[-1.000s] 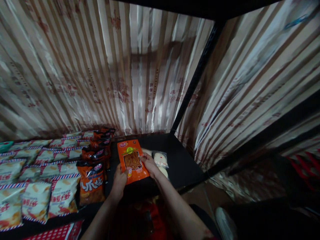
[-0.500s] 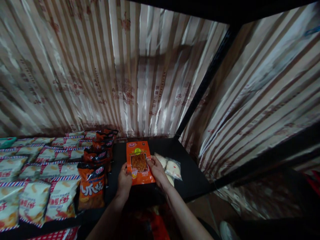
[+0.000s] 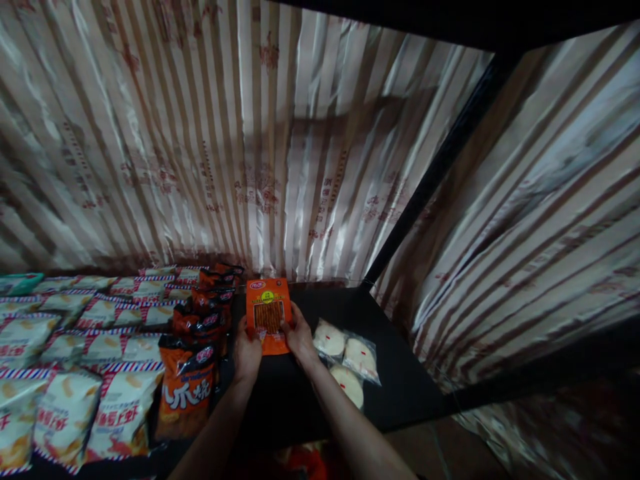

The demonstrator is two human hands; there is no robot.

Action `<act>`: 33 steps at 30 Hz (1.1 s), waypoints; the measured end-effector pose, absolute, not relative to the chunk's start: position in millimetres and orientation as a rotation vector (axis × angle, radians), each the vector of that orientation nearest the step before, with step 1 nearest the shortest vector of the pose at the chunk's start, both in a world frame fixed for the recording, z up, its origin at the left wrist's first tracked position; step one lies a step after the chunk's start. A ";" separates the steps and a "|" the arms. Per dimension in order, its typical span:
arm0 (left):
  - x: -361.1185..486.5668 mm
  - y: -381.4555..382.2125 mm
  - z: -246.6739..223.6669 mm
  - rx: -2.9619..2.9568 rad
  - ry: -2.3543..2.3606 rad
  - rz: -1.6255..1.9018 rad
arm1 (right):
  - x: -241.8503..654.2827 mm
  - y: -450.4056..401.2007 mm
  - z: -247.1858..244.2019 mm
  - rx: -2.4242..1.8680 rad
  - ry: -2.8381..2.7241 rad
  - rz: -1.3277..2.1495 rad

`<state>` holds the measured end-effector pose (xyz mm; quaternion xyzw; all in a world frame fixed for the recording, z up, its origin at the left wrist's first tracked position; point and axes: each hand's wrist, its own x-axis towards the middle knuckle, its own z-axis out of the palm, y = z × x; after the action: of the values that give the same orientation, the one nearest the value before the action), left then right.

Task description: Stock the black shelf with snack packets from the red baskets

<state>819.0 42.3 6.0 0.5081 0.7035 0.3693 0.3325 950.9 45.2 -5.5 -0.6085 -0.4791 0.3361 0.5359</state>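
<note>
An orange snack packet (image 3: 273, 307) with a clear window showing brown strips stands upright between my hands, over the black shelf (image 3: 300, 393). My left hand (image 3: 247, 350) grips its lower left edge. My right hand (image 3: 299, 335) holds the lower right side, thumb on the front. To the left of my left hand is a column of orange and black snack bags (image 3: 187, 383). Right of my right hand lie three clear-wrapped round white pieces (image 3: 361, 357), each with a small red mark; what they are I cannot tell.
Rows of white and red snack bags (image 3: 120, 413) fill the left of the shelf. A green packet (image 3: 20, 283) sits at the far left. Striped foil-like sheeting (image 3: 280, 147) hangs behind, and a black frame post (image 3: 435, 167) slants up at the right corner.
The orange packet has moved farther back toward the sheeting, beside the orange and black bags, still in both hands. The white round pieces are now more fully uncovered. The view has shifted slightly.
</note>
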 end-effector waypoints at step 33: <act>796.6 -48.2 25.1 2.296 1.633 1.584 | 917.7 88.5 2.3 -1.449 -1.408 0.574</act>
<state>796.6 -48.2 25.1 0.7096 0.5047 0.4895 -0.0451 917.7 88.5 2.3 -0.5984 -0.5815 0.2373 0.4976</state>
